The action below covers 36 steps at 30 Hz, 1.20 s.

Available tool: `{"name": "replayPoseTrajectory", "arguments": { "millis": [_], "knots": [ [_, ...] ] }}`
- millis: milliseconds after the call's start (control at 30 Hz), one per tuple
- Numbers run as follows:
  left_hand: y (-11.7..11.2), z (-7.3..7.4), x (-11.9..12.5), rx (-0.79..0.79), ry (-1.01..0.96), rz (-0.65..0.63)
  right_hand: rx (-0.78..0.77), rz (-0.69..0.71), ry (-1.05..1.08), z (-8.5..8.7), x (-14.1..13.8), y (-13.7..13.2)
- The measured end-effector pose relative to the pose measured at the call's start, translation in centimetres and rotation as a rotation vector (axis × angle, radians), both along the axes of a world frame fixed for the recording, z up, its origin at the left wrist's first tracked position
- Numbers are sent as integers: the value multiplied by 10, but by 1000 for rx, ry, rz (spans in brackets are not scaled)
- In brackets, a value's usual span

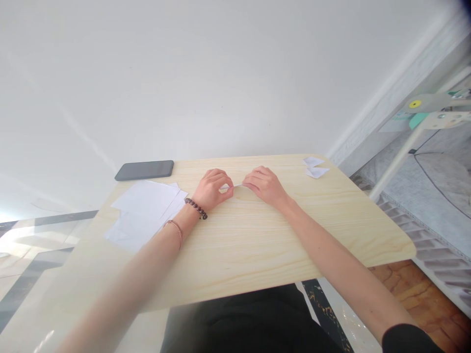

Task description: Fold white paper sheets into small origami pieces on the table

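Observation:
Between my two hands is a small piece of white paper (238, 185), seen almost edge-on just over the table; most of it is hidden by fingers. My left hand (213, 189), with a dark bead bracelet at the wrist, pinches its left end with thumb and fingertips. At the right end, the fingers of my right hand (268, 186) are closed on the same paper. Several loose sheets of white paper (142, 208) overlap on the table to the left of my left hand.
The light wooden table (235, 264) stands against a white wall (221, 73). A dark phone (145, 169) lies at its back left corner. Folded white paper pieces (316, 171) sit at the back right. Beyond the right edge is a pale metal frame (397, 159).

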<state>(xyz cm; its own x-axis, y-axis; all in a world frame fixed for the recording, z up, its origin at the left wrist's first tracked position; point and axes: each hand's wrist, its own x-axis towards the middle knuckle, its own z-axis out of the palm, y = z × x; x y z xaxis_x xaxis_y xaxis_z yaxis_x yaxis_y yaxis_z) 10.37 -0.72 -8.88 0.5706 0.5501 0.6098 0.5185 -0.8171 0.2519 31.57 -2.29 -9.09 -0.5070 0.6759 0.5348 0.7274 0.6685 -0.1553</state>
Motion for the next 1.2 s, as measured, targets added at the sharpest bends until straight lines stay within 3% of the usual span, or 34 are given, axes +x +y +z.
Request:
{"name": "replayPoseTrajectory", "arguments": {
  "millis": [267,567,767,933,1200],
  "knots": [
    [4,-1,-4,-10,21,36,-16,-68,82,-4,17,8],
    [8,-5,-5,27,39,63,10,-80,79,-5,17,10],
    [1,0,-8,-51,71,141,51,-76,36,-7,13,6],
    [-5,1,-6,-60,130,79,100,-80,-37,-7,3,3],
    [0,-4,-1,70,138,16,171,-5,-37,-7,-16,-4]
  ]
}}
